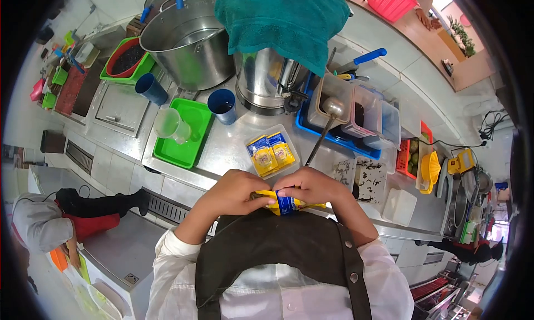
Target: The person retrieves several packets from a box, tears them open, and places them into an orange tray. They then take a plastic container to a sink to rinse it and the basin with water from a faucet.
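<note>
A steel counter (250, 120) extends beyond the fingers (266, 192), bearing a clear container (297, 141) just past them, a green tray (194, 147) and blue cup (222, 107) to their left, a large pot (194, 70) and metal urn (257, 78) farther off, a blue tray (364, 149) to their right

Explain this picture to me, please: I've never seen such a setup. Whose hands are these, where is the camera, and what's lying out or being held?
There is no machine here: a person works with bare hands. The single picture comes from a camera on their head, looking forward and down, so their apron shows at the bottom.

The left hand and right hand together hold a yellow-and-blue packet. Just beyond, on the metal counter, a tub holds similar packets. To its left, a clear cup sits in a green tray. Behind stand a big pot and a metal container draped with a teal towel.
</note>
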### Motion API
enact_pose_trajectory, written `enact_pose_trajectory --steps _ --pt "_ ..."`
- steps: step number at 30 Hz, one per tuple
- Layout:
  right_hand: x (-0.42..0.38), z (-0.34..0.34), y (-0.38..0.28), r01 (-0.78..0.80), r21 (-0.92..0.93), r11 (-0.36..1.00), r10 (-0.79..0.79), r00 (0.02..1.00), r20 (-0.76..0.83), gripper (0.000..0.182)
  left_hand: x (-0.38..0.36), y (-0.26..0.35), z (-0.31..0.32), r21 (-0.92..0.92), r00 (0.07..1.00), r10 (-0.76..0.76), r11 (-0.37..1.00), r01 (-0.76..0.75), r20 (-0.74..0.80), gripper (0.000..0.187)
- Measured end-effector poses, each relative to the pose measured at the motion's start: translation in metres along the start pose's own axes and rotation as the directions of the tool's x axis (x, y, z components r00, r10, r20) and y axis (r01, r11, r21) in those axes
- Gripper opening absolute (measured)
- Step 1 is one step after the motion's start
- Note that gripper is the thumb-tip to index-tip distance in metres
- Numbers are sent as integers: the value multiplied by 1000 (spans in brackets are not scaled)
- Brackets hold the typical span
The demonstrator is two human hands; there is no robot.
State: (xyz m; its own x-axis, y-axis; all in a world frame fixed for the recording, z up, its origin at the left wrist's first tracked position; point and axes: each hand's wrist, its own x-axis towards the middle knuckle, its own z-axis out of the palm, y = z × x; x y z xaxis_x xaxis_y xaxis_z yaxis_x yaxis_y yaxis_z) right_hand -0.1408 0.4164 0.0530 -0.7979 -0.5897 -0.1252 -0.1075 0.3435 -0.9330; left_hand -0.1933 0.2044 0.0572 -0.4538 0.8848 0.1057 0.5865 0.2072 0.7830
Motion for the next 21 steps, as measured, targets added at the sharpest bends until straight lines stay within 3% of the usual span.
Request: enact_pose_trajectory --steps 2,6,8,11,12,14,21 --pt "2 1 -6 19 -140 990 -18 1000 10 15 1 -9 5 27 993 -28 999 25 114 17" --pt "-1 0 -14 -8 -262 965 13 1000 16 13 -2 -22 17 -92 993 22 996 -11 116 12" --pt "0 7 1 64 -124 990 -76 992 -100 14 -3 -24 23 -181 987 119 974 -137 -106 10" --pt "-3 19 9 58 31 998 -50 977 -209 15 -6 -23 29 -168 974 105 976 -140 -200 10" --pt "-3 20 9 56 32 998 -49 977 -208 15 -7 -23 31 -169 974 104 976 -139 -200 10" --pt "-5 22 7 -88 192 978 126 972 -197 15 -7 -24 36 -212 964 51 971 -108 -261 8" --pt "-5 29 4 -130 252 959 198 943 -266 16 -11 -23 37 -148 946 48 984 -100 -320 7"
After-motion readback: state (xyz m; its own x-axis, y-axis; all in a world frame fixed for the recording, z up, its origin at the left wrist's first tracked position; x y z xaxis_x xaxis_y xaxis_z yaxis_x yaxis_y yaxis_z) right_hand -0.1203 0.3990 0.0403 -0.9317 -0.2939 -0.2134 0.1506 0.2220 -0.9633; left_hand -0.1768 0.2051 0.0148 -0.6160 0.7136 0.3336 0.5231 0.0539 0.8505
